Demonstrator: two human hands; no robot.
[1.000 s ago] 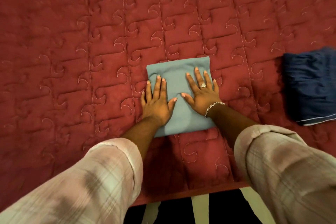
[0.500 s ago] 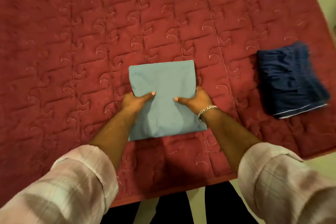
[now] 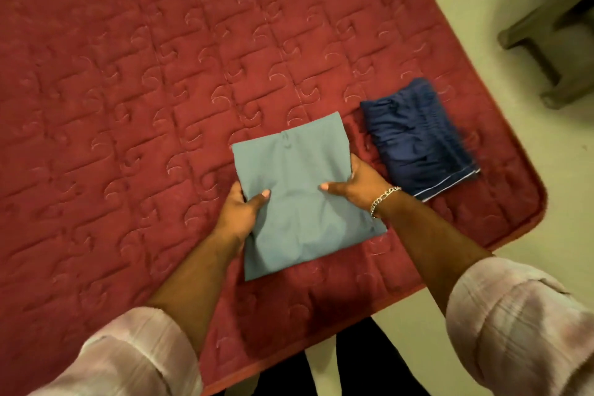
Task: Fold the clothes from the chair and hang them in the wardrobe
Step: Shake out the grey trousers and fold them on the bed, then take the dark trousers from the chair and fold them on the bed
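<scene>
A folded light blue garment [image 3: 295, 177] is held just above the red quilted bed [image 3: 135, 100]. My left hand [image 3: 239, 212] grips its left edge with the thumb on top and the fingers underneath. My right hand [image 3: 356, 185], with a bracelet at the wrist, grips the right edge the same way. A folded dark blue garment [image 3: 418, 138] lies on the bed just to the right, near the bed's corner.
The bed's right and front edges meet pale floor [image 3: 482, 10]. Dark furniture legs [image 3: 553, 42] stand on the floor at the upper right. My dark trouser legs show below the bed's front edge.
My hands went from pressing flat on the light blue garment to gripping its two sides. The garment has shifted right, closer to the dark blue one, as the view swung right.
</scene>
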